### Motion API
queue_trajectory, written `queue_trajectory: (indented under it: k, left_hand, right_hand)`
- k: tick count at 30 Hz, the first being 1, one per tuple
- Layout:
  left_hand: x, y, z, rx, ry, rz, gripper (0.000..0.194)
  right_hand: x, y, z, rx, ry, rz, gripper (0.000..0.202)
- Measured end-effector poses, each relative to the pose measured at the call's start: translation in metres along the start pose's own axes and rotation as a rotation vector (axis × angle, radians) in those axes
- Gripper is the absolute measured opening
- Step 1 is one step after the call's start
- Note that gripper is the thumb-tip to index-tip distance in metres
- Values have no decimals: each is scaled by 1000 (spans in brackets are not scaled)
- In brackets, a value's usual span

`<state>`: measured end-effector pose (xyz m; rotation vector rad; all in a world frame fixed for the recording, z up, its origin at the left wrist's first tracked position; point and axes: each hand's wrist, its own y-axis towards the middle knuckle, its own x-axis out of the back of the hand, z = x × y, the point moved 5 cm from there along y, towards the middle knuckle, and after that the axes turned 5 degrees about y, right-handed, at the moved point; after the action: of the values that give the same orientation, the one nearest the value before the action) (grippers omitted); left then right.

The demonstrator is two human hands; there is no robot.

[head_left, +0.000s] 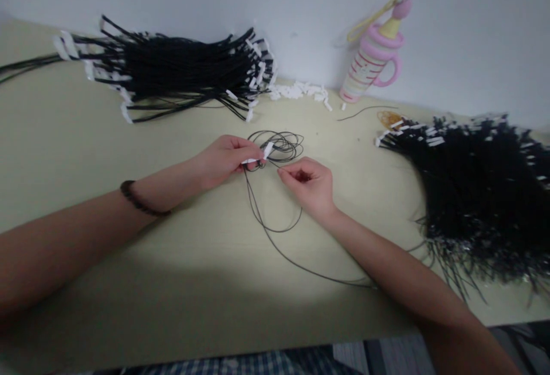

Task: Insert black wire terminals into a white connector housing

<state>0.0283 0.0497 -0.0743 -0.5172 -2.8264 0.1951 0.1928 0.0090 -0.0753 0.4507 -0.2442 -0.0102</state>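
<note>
In the middle of the table, my left hand [230,160] pinches a thin black cable together with small white tube pieces [268,150] at its fingertips. My right hand [310,185] is closed in a pinch on the same black cable [275,164], a short way to the right. A loose coil of the cable [286,145] lies just behind the fingertips. From my left hand a long strand [275,246] loops forward over the table and passes under my right forearm. The cable's exact ends are too fine to make out.
Against the wall lies a thick bundle of black cables [180,68] with white ends. Loose white tube pieces [298,90] are scattered beside it. A pink bottle [367,63] leans at the wall. More black cables [485,192] cover the right side, near tan rubber bands [390,119].
</note>
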Motion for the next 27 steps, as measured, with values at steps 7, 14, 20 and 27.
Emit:
queue_trajectory:
  k: [7,14,20,27]
  left_hand:
    - [-1,1,0,24,-22,10,20]
    - [-2,-1,-1,18,-8,-3,16]
    - [-3,-1,-2,5,-4,-7,21]
    - [-2,-1,-2,4,8,1,21]
  right_hand:
    - [1,1,10,116,-87,0,11]
    - [1,1,10,124,-131,14,12]
    - [1,0,11,140,-112,-7,11]
    - [1,2,2,53,-61,9,11]
